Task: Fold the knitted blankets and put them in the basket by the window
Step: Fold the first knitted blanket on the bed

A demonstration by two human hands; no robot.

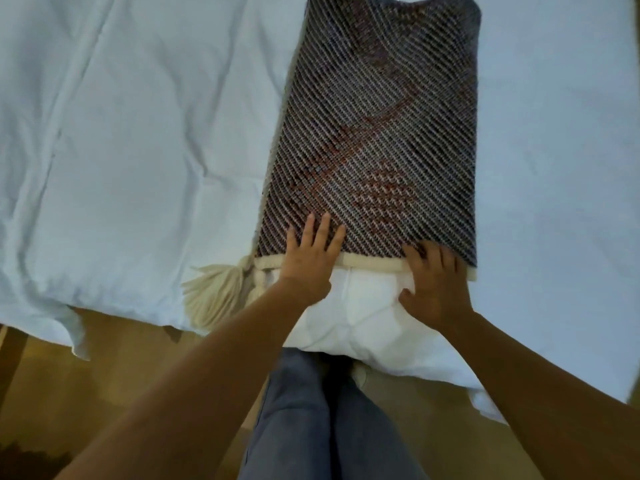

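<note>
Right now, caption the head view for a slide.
Left hand and right hand rest on a folded knitted blanket on the bed.

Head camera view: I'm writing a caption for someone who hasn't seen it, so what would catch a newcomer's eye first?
The dark, diagonally striped knitted blanket, laid as a long strip, runs up the middle of the pale bedding. Both hands lie on its near, cream-trimmed edge: the left hand flat with straight fingers, the right hand beside it. A cream tassel fans out at the strip's near left corner.
</note>
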